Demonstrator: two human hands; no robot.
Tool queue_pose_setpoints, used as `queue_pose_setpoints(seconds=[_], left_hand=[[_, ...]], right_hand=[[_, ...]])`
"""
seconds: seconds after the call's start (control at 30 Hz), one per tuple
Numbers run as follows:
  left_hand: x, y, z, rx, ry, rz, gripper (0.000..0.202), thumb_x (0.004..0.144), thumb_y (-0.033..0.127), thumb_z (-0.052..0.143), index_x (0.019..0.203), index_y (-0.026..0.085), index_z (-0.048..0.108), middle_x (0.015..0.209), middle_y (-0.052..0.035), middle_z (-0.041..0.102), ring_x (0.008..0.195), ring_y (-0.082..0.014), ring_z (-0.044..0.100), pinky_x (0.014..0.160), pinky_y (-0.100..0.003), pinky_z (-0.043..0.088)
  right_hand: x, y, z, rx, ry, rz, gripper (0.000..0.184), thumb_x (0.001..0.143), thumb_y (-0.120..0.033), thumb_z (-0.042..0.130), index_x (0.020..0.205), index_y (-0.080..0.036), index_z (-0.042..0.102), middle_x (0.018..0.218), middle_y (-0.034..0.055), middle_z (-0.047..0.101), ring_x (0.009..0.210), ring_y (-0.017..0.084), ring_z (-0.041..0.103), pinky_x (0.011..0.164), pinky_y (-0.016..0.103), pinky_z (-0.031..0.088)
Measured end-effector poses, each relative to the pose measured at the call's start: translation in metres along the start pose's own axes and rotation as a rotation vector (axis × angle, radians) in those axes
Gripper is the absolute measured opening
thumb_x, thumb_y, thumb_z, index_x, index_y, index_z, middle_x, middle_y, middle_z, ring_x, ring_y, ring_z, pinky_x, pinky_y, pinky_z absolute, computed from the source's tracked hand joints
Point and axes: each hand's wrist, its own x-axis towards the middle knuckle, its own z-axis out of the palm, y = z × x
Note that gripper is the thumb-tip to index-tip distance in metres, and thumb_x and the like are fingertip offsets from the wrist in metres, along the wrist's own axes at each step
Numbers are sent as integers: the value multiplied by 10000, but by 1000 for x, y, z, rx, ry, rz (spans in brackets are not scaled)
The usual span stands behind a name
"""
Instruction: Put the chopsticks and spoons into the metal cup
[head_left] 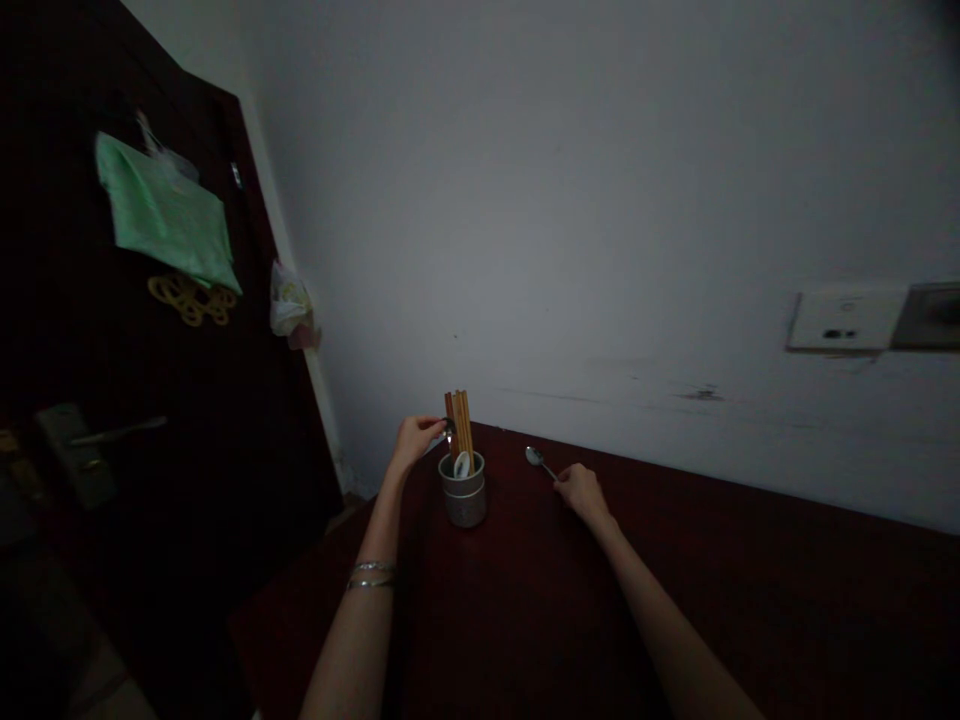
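A grey cup stands on the dark red table near its far edge. Wooden chopsticks and a white spoon stick up out of it. My left hand is pinched on a small metal utensil right above the cup's left rim. My right hand is closed on the handle of a metal spoon, whose bowl points away toward the wall, to the right of the cup. Two bangles sit on my left wrist.
A grey wall rises right behind the table. A dark door with a lever handle is on the left, with a green bag hanging on it. Wall sockets are at the right.
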Motion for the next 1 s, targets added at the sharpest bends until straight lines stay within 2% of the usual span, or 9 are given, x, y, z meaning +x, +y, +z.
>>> queue_pose_setpoints(seconds=[0.1, 0.27, 0.8, 1.0], left_hand=[[0, 1, 0, -10, 3, -24, 183, 650, 249, 587, 705, 92, 666, 576, -56, 642, 532, -129, 567, 474, -202, 384], [-1, 4, 1, -2, -12, -57, 138, 666, 196, 555, 656, 101, 655, 561, -48, 638, 509, -119, 567, 462, -193, 384], [0, 4, 0, 53, -25, -30, 164, 652, 238, 573, 671, 115, 679, 545, -50, 642, 537, -142, 590, 461, -196, 381], [0, 3, 1, 86, -30, 32, 204, 663, 252, 546, 683, 103, 684, 562, -58, 647, 543, -144, 586, 480, -202, 382]], right_hand=[[-6, -1, 0, -285, 58, -104, 199, 705, -202, 544, 869, -162, 649, 897, 126, 647, 882, 236, 612, 695, 283, 453], [-16, -5, -2, -442, 78, -133, 242, 749, -268, 506, 936, -195, 640, 992, 111, 613, 903, 233, 594, 700, 305, 445], [-25, -2, 1, -523, 139, -147, 261, 822, -320, 450, 935, -204, 655, 1029, 118, 558, 976, 244, 515, 691, 313, 455], [-25, -1, -1, -499, 126, -155, 298, 814, -355, 442, 976, -221, 654, 1022, 112, 569, 966, 235, 525, 710, 303, 448]])
